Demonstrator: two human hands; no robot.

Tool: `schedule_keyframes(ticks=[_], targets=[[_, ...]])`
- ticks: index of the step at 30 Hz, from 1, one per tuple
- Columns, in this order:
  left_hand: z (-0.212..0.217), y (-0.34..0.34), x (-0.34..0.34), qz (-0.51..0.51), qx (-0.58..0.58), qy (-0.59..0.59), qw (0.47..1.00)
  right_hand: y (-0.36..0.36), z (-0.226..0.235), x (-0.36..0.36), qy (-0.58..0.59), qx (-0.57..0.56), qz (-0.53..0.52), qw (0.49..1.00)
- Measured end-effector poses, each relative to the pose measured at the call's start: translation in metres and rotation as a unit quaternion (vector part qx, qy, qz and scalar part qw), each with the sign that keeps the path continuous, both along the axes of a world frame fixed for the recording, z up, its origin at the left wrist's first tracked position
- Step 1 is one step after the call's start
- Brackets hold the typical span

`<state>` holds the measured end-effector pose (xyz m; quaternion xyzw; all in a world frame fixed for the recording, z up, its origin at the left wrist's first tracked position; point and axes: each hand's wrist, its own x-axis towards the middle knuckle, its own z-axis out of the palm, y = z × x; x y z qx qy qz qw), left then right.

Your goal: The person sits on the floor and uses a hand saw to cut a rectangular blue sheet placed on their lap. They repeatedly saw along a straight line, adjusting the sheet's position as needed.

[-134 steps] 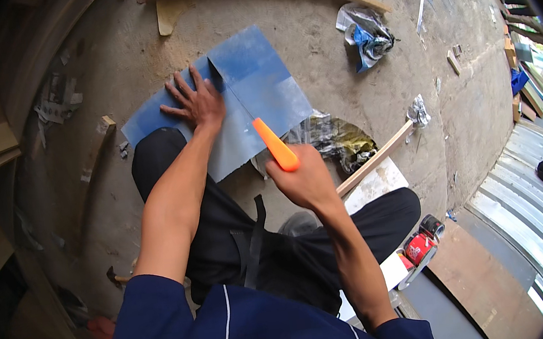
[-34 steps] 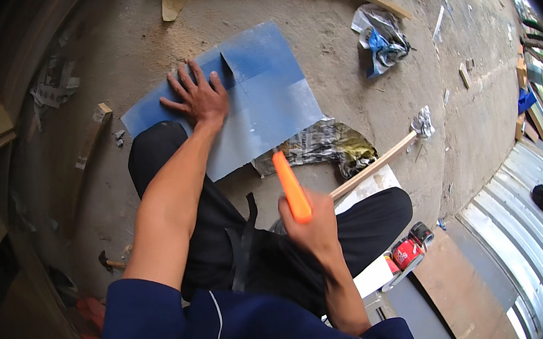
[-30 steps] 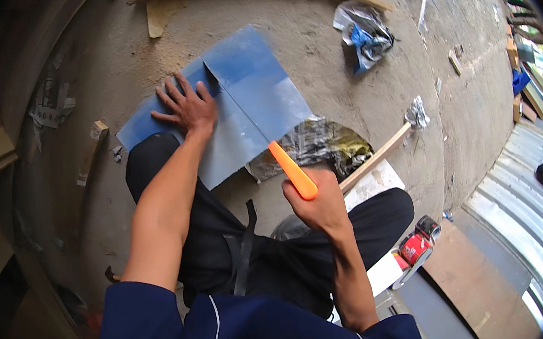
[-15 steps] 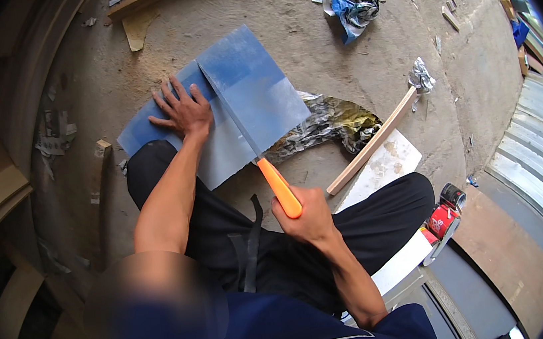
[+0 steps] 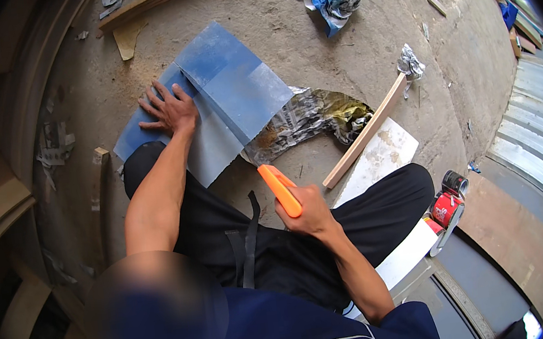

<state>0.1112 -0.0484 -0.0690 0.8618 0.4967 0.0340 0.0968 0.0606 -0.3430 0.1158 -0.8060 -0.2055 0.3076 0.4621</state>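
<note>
Fingers of the left hand spread flat on the blue sheet lying on the far concrete floor; the right hand grips an orange-handled knife at the sheet's near edge.

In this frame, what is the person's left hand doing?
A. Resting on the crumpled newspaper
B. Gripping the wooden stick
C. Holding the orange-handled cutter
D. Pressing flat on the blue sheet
D: the left hand lies palm down, fingers spread, on the blue sheet, while the orange-handled cutter is in the right hand.
</note>
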Motion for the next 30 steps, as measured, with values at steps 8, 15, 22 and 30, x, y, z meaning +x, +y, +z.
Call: schedule_keyframes(ticks=[8, 15, 22, 30], targets=[[-0.004, -0.004, -0.002, -0.015, 0.008, 0.006, 1.0, 0.021, -0.043, 0.019, -0.059, 0.02, 0.012, 0.998], [-0.002, -0.004, -0.004, -0.034, 0.018, 0.008, 0.999, 0.005, -0.034, 0.009, -0.045, 0.034, 0.006, 0.998], [-0.002, -0.011, -0.002, -0.054, 0.031, 0.015, 0.998, 0.002, -0.021, -0.007, -0.036, 0.007, -0.01, 0.999], [-0.002, -0.005, -0.004, -0.048, 0.02, -0.001, 0.999, -0.015, 0.002, -0.021, -0.012, -0.001, -0.022, 1.0]])
